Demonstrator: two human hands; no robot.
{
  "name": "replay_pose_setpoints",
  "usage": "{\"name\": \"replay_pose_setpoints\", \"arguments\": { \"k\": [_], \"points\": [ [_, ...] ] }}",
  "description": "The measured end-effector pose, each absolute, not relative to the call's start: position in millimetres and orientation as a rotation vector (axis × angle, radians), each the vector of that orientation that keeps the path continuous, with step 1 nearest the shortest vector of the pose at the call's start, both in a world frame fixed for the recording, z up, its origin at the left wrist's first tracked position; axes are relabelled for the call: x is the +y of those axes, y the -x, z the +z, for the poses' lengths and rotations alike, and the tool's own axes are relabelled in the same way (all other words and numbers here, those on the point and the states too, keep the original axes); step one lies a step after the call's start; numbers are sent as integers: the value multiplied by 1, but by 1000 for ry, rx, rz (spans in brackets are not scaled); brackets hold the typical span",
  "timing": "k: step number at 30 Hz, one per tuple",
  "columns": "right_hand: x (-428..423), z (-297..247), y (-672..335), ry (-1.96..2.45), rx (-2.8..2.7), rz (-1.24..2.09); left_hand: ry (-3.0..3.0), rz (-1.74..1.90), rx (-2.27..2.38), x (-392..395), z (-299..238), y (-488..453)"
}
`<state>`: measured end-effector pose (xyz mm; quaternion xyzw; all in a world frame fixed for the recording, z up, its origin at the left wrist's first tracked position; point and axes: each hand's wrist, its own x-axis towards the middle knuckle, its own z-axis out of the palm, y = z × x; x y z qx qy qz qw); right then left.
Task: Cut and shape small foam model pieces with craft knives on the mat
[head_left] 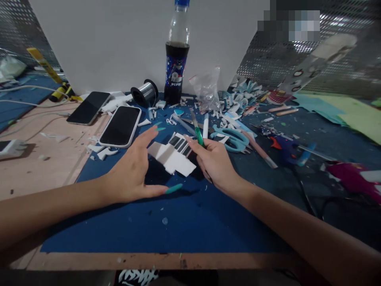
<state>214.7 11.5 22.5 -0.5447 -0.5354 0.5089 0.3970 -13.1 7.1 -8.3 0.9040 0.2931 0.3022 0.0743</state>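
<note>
My left hand (133, 171) hovers over the blue mat (178, 222) with fingers spread apart and long teal nails; it holds nothing and sits just left of a white foam piece (174, 155) with black stripes. My right hand (216, 163) is closed round a green-handled craft knife (197, 131), blade pointing away from me, and its fingers touch the right edge of the foam piece. The foam piece rests between both hands.
Two dark phones (120, 126) (88, 107) lie at the left. A Pepsi bottle (176, 55), wire spool (145, 93) and plastic bag (207, 91) stand at the back. Teal scissors (233, 139), a glue gun (287, 149), pencils and foam scraps clutter the right.
</note>
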Motion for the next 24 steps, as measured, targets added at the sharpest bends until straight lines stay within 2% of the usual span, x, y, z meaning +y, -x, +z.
{"name": "replay_pose_setpoints", "arguments": {
  "k": [5,11,24],
  "points": [
    [7,17,-215,1302,-1497,1210,-2655,722,1252,7,-16,3],
    [17,14,-225,1268,-1512,1382,-2549,702,1182,5,-7,2],
    [22,10,-228,1233,-1528,1412,-2262,809,1051,13,-5,11]
  ]
}}
